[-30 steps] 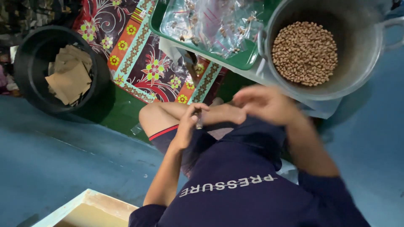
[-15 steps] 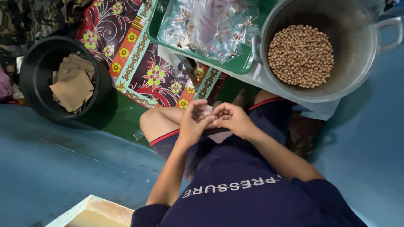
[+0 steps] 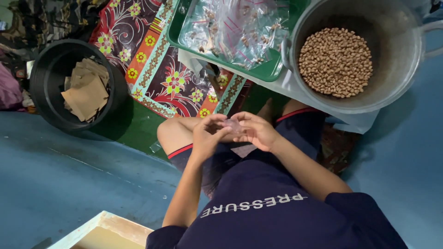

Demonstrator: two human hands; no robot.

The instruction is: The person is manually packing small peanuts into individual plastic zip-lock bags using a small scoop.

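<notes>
Pinching small clear bag — both hands (closed)

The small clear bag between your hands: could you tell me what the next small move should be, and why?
Probably spread the mouth of the small clear bag with the fingertips. Both the left hand and the right hand pinch it over the lap, it looks flat and empty, and the pot of peanuts sits just ahead, beside the green tray of bags.

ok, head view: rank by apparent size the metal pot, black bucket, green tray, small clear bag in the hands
1. metal pot
2. green tray, partly cut off; close to the black bucket, so that pair is unsure
3. small clear bag, smallest
</notes>
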